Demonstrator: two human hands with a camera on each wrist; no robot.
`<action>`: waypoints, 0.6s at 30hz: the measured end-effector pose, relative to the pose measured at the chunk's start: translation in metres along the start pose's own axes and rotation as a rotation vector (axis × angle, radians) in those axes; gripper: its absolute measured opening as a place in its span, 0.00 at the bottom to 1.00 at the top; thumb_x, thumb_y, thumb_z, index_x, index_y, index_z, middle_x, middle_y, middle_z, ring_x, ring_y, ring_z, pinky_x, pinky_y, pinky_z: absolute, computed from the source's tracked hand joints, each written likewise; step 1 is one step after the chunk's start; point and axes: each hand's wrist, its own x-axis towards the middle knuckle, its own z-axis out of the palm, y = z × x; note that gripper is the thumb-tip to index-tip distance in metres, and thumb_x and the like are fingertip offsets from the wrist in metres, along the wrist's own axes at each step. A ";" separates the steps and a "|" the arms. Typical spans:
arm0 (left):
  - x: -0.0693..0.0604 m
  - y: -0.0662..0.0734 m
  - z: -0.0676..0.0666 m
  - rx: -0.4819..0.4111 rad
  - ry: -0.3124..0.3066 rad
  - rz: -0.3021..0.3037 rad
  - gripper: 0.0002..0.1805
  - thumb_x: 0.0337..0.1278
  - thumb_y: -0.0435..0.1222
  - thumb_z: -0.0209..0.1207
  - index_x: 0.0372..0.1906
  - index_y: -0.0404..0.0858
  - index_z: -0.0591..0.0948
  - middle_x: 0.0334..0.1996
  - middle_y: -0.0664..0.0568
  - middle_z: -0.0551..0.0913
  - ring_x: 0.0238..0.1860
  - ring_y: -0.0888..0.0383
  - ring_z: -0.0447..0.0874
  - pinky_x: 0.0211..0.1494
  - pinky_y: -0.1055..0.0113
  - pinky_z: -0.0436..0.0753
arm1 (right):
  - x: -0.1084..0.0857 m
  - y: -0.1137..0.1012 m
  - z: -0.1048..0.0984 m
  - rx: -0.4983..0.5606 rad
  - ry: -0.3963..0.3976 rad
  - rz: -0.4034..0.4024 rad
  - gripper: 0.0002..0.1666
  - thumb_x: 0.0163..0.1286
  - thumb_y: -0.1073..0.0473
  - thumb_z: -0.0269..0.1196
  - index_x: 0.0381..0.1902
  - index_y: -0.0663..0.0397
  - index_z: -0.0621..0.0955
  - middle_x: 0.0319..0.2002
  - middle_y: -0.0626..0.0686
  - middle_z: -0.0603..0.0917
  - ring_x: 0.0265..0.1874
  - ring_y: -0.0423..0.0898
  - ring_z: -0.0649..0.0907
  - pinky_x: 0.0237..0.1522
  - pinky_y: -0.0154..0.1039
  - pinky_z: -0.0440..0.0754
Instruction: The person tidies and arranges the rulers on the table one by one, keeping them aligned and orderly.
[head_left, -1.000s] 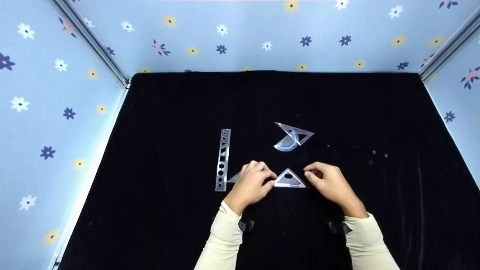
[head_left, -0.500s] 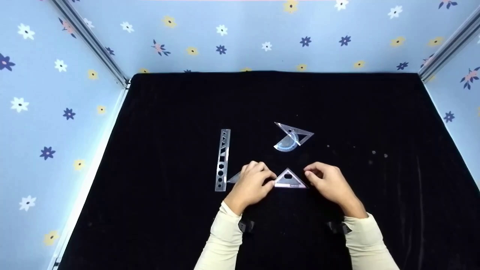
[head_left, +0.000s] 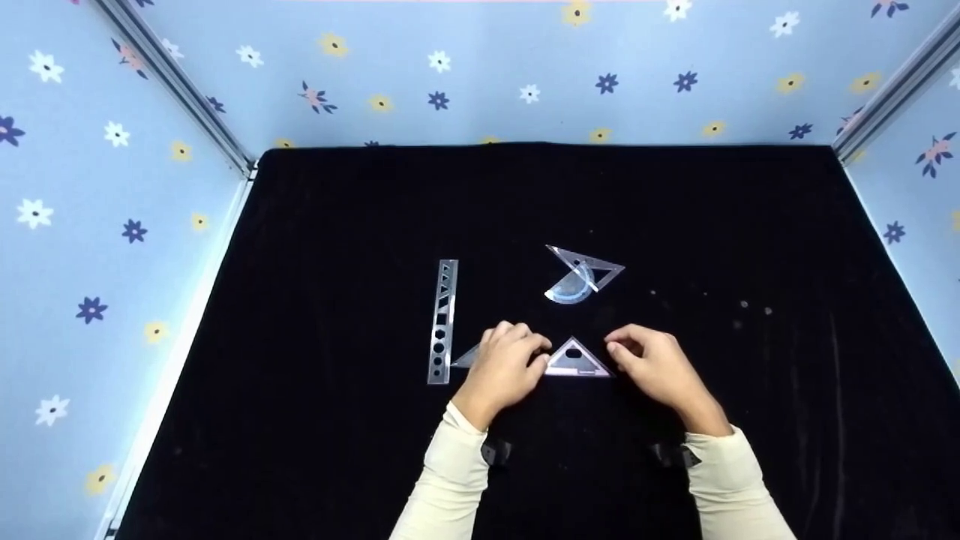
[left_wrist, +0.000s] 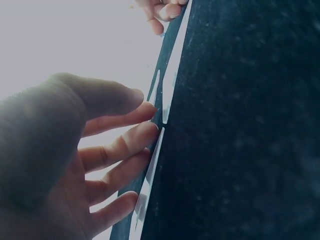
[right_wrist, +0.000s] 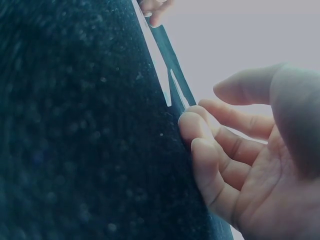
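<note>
My left hand (head_left: 504, 367) rests over a clear set square (head_left: 466, 358), and only its left corner shows past the hand in the head view. In the left wrist view those fingers are relaxed, their tips beside that set square's thin edge (left_wrist: 148, 186). A second clear set square (head_left: 562, 370) with a pinkish base band lies flat between the hands, point away from me. Its left corner is by my left thumb. Just off its right corner, my right hand (head_left: 664, 371) rests with loosely bent fingers and holds nothing; the right wrist view shows thumb and fingertips apart.
A clear stencil ruler (head_left: 441, 326) lies lengthwise left of the left hand. Farther back, a protractor (head_left: 568, 289) with a blue arc overlaps another clear set square (head_left: 604, 264). The black cloth (head_left: 337, 225) ends at flowered panels (head_left: 487, 67) behind and at both sides.
The head view has shifted very slightly. Both hands and the drawing tools keep their places.
</note>
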 end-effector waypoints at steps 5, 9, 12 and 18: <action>0.005 0.004 -0.001 0.017 0.012 -0.013 0.09 0.62 0.42 0.62 0.43 0.47 0.88 0.33 0.59 0.83 0.39 0.54 0.79 0.46 0.58 0.75 | -0.002 0.001 -0.001 0.005 0.003 0.003 0.06 0.70 0.63 0.64 0.42 0.55 0.86 0.26 0.45 0.84 0.24 0.42 0.81 0.28 0.33 0.77; 0.011 0.006 -0.004 0.021 -0.016 -0.040 0.10 0.62 0.43 0.61 0.44 0.47 0.88 0.34 0.59 0.83 0.40 0.55 0.79 0.45 0.58 0.76 | -0.002 0.001 -0.001 0.001 0.000 0.001 0.06 0.70 0.63 0.64 0.41 0.56 0.86 0.26 0.45 0.84 0.24 0.42 0.81 0.28 0.34 0.77; 0.017 0.007 -0.006 0.031 -0.039 -0.052 0.11 0.63 0.44 0.60 0.46 0.47 0.88 0.38 0.57 0.83 0.42 0.55 0.79 0.46 0.58 0.77 | -0.001 0.002 0.000 -0.005 -0.003 0.008 0.05 0.69 0.64 0.64 0.41 0.55 0.86 0.25 0.45 0.83 0.24 0.42 0.81 0.28 0.34 0.77; 0.031 0.011 -0.008 0.051 -0.085 -0.045 0.15 0.64 0.45 0.59 0.50 0.47 0.87 0.47 0.55 0.82 0.49 0.54 0.78 0.49 0.57 0.77 | 0.002 0.003 0.000 0.007 -0.013 0.007 0.06 0.68 0.65 0.66 0.41 0.56 0.86 0.27 0.45 0.84 0.25 0.42 0.81 0.28 0.34 0.78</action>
